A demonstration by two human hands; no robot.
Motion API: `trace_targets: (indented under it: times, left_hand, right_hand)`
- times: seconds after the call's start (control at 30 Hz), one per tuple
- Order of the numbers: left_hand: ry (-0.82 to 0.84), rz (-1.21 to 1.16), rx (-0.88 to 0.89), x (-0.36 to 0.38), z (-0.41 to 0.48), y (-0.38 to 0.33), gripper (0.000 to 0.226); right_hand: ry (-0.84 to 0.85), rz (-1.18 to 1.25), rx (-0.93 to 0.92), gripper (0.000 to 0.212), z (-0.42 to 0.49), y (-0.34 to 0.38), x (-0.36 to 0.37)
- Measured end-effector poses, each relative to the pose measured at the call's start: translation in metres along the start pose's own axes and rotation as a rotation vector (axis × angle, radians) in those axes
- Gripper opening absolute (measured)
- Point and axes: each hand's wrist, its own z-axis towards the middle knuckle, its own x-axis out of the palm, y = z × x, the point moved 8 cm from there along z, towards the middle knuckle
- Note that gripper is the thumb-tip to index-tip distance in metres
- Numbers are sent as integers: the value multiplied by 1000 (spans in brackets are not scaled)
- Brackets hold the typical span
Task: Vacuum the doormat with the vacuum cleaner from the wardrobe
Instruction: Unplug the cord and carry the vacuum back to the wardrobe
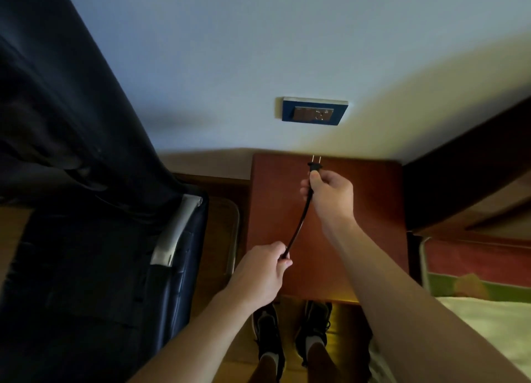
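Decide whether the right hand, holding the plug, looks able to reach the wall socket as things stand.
Probably yes. The right hand pinches the plug, prongs pointing toward the wall socket; only bare wall shows between them. The left hand holds the cord lower down.

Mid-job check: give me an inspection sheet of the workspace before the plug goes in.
Surface: reddish wooden cabinet top against the wall.
Job's things: two-pin plug, unplugged, pins aimed towards the wall socket; nothing else seen.
Clutter: nothing seen.
Hands: right hand grips the cord just behind the plug; left hand grips it lower.
Cables: black cord, fairly straight between the hands.
Surroundings: dark blue fabric left, bed right.
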Motion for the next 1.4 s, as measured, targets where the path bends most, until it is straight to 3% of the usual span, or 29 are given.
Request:
trace_targets:
  times: [0.5, 1.0, 1.4]
  left_hand:
    - [-157, 9, 107, -44, -61, -41, 9]
    - [-356, 15, 75, -60, -152, -98, 10]
    - [-464, 11, 0, -84, -250, -152, 14]
  right_hand:
    - [21, -105, -217, 15, -81, 76, -20]
    - [216, -127, -413, 23, -186, 136, -46]
    - [396, -122, -531, 11, -299, 188, -63]
